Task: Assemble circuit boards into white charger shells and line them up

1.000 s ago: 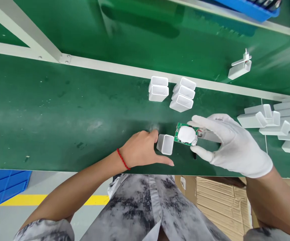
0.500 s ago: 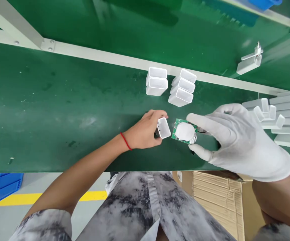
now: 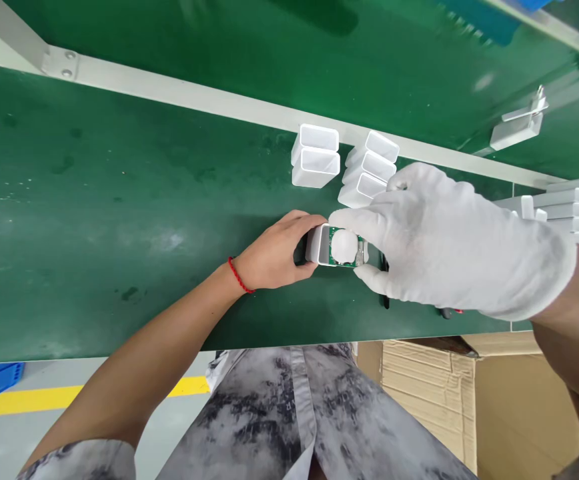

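My bare left hand (image 3: 282, 252) is closed around a white plastic case (image 3: 313, 247), its open end facing right. In its white glove, my right hand (image 3: 419, 243) pinches a green circuit board (image 3: 333, 259) between thumb and finger. A round white pad (image 3: 344, 247) covers most of the board's face. The board's left edge is at the mouth of the case; how far it reaches inside I cannot tell. Beyond my hands, white open cases stand in two short rows, a left row (image 3: 314, 168) and a right row (image 3: 357, 192).
Long white parts (image 3: 577, 207) are stacked at the right. A metal rail (image 3: 194, 99) crosses the green bench (image 3: 94, 200). A white piece with a metal fitting (image 3: 519, 127) lies at the back right. Below the bench edge is an open cardboard box (image 3: 429, 393).
My right hand has moved left with the circuit board, bringing it from beside the case to the case's mouth. My left hand still holds the case, now turned more to the right.
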Tool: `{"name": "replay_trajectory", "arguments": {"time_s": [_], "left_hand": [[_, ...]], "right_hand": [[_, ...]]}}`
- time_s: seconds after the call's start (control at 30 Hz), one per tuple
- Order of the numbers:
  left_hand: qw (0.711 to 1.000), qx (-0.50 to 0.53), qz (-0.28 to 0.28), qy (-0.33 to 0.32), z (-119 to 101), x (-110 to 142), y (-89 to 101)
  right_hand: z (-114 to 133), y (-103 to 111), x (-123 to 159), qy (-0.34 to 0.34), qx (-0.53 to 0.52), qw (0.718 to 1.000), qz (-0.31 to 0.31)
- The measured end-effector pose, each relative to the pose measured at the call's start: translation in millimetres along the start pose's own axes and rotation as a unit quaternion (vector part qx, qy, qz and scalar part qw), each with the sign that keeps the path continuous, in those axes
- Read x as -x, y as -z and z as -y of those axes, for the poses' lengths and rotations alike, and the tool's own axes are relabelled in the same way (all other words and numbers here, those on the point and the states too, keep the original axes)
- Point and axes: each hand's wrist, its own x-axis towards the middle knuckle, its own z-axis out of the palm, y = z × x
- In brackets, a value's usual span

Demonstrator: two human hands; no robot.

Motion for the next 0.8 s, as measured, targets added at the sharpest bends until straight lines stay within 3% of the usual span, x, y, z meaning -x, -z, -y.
{"name": "replay_trajectory", "arguments": {"time_s": [0.33, 0.7, 0.8], "left_hand": [[1.000, -0.013, -0.009, -0.004, 2, 0, -3.6], [1.000, 0.010, -0.007, -0.021, 5, 2, -5.7], [1.000, 0.011, -0.004, -0.021, 5, 2, -5.2]], "right_hand": [[7, 2, -16, 0.019, 0.027, 0.995, 0.099], [7, -3, -16, 0.085, 0.007, 0.992, 0.097], [8, -1, -13, 0.090, 0.012, 0.994, 0.062]]}}
